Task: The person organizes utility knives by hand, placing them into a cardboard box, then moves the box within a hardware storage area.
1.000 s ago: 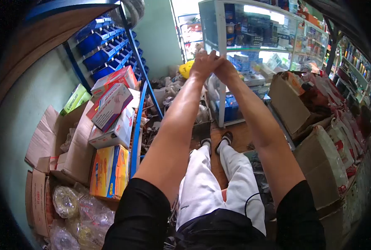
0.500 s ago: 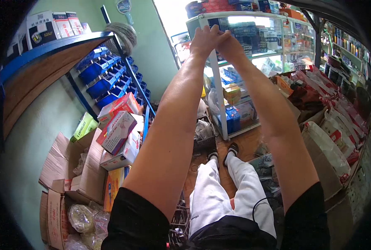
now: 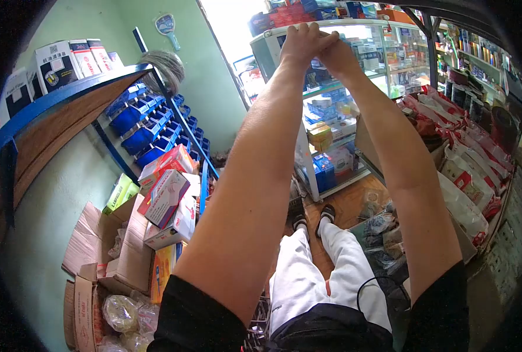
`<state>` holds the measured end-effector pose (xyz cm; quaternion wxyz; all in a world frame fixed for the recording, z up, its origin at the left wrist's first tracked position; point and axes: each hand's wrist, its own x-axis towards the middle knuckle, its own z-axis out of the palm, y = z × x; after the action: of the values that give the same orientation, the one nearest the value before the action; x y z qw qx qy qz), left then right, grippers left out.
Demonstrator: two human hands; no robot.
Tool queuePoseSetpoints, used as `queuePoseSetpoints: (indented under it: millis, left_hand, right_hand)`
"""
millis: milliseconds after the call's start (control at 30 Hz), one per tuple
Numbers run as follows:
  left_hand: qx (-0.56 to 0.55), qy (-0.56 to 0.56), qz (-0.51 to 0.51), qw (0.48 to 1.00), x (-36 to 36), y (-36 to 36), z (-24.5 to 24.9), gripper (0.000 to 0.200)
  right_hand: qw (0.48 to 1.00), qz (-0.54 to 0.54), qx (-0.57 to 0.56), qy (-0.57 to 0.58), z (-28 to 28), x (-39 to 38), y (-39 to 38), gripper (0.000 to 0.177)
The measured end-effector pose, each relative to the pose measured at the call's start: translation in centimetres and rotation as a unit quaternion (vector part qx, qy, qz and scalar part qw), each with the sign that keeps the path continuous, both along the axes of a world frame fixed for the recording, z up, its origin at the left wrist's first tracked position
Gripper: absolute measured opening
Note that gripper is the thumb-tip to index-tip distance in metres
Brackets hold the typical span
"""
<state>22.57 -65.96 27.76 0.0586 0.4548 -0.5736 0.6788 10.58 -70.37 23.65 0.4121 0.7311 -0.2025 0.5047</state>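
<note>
Both my arms reach out straight ahead, and the hands meet at the top of the view in front of a glass display cabinet [image 3: 315, 186]. My left hand [image 3: 302, 44] has its fingers bent over, knuckles up. Close against it is my right hand [image 3: 336, 56], its fingers curled and partly hidden behind the left. Whatever lies between the fingers, if anything, is out of sight. Boxed goods [image 3: 335, 165] show on the cabinet's shelves below and behind the hands.
A blue-edged shelf [image 3: 67, 88] with boxes juts out at upper left, above blue bins [image 3: 138, 138]. Open cartons [image 3: 88, 234] and stacked boxes [image 3: 167, 199] stand below. Red-and-white bags [image 3: 466, 170] fill the right side. Bagged items [image 3: 384, 234] lie by my right leg.
My view has shifted, so the cabinet sits further left in it. My hands are slightly higher and further right, still together and in much the same pose.
</note>
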Motion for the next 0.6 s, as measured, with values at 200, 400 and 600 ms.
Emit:
queuePoseSetpoints:
  millis: [200,400,600]
  left_hand:
    - [-0.013,-0.017,-0.005,1.000,-1.3,-0.7,-0.9,0.055]
    - [-0.007,-0.013,-0.031,0.999,-2.7,-3.3,-2.1,0.053]
    - [0.032,0.028,-0.065,0.997,-5.8,-2.7,-3.3,0.042]
  right_hand:
    - [0.992,0.093,0.063,-0.050,-1.3,0.0,-5.2,0.026]
    - [0.984,0.108,0.133,-0.043,-2.8,-2.7,-4.6,0.031]
    - [0.994,0.050,0.091,-0.037,-4.2,-5.0,-6.6,0.030]
